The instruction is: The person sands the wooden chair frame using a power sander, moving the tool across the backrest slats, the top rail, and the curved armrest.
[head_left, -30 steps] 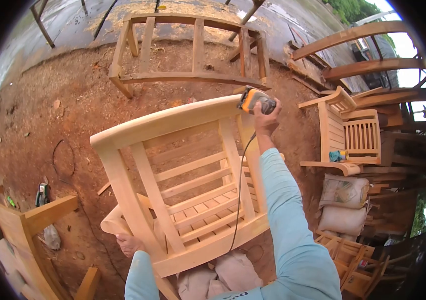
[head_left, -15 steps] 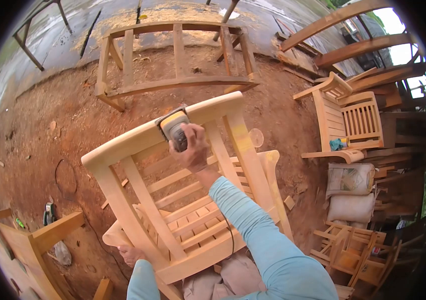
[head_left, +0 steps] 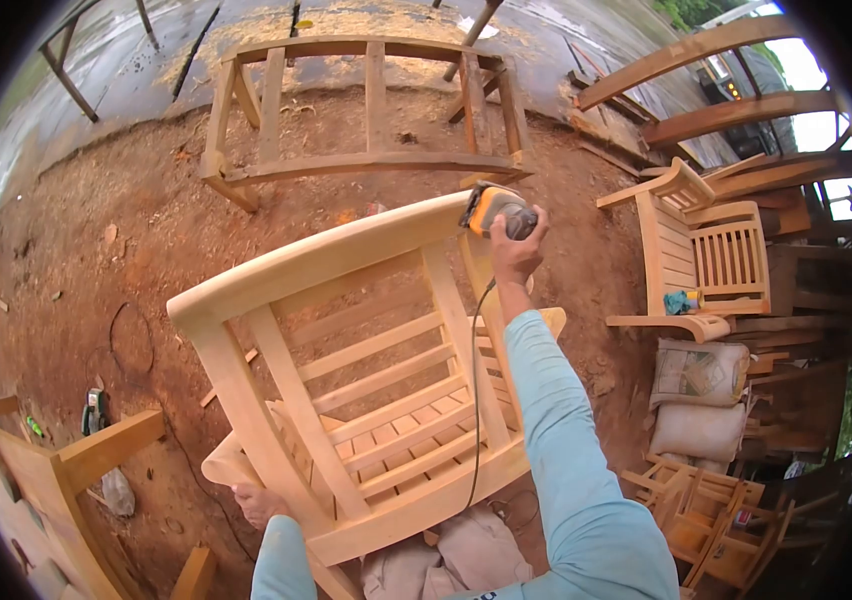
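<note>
A pale wooden armchair [head_left: 331,262] stands tilted in front of me, its broad curved top rail away from me and its slatted seat visible between the bars. My right hand [head_left: 519,250] is closed around an orange and dark power sander [head_left: 491,208] at the right end of that rail. From the sander a dark cord [head_left: 477,400] runs down across the chair. At the lower left, my left hand [head_left: 261,505] grips the chair's frame near the armrest, with part of the fingers hidden.
Beyond the chair a wooden frame [head_left: 376,165] stands on red dirt. At right are another armchair [head_left: 671,250] with a blue-green cloth [head_left: 683,301], stacked sacks [head_left: 698,430] and small wooden furniture [head_left: 711,510]. A wooden piece [head_left: 111,450] and a power tool [head_left: 95,411] are at left.
My right hand has moved the sander rightward along the top rail, from near its middle to its right end. My left hand keeps its place on the chair. The view has shifted slightly.
</note>
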A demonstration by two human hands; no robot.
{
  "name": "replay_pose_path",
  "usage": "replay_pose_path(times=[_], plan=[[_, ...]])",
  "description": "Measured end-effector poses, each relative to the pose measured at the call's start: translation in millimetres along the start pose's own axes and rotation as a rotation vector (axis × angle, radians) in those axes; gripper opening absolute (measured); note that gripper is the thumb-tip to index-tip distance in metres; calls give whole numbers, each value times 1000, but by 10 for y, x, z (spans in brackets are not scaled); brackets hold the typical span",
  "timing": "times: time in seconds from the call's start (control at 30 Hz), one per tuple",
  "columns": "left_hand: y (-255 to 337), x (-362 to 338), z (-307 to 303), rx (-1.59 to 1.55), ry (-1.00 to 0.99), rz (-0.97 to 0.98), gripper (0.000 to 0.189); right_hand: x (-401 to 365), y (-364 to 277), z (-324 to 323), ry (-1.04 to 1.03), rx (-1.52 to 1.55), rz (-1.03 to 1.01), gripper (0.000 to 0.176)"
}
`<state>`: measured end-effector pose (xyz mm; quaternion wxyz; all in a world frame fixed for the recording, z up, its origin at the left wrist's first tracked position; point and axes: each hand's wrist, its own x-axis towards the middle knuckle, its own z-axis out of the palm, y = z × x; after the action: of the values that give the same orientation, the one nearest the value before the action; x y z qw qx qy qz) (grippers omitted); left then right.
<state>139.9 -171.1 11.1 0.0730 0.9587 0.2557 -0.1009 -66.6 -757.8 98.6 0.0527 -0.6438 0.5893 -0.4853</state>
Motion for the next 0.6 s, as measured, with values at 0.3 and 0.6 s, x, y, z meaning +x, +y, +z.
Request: replay_pose_path(times=[0.3,0.6], plan=[[-87,64,127,-26,27,-18,68,-540,-541,13,-147,91,-205,67],[-78,66,99,13,32,17,69,-456,-400,-59,-171,85,-357,69]])
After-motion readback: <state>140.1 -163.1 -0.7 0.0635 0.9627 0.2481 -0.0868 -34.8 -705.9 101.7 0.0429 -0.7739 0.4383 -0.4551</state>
